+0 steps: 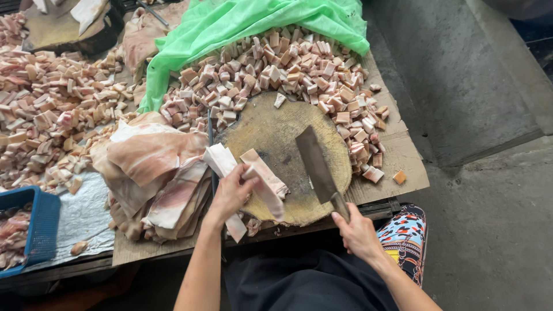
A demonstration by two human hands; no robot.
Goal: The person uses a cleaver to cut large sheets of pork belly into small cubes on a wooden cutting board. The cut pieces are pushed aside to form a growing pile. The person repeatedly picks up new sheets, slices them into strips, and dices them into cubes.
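Left hand fingers curled around pork strips at chopping block's near edge; right hand fist-closed on cleaver. Slippery fat could slide, blade nicking fingers.

meat cubes: pink and white
plastic sheet: bright green
crate: blue
chopping block: brown, dark stains
trousers: multicoloured pattern

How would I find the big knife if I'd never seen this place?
Look for the round wooden chopping block in the middle of the table. The cleaver lies slanted across its right side, its handle in the right hand. It is the only flat, dark metal blade among the pink meat cubes.
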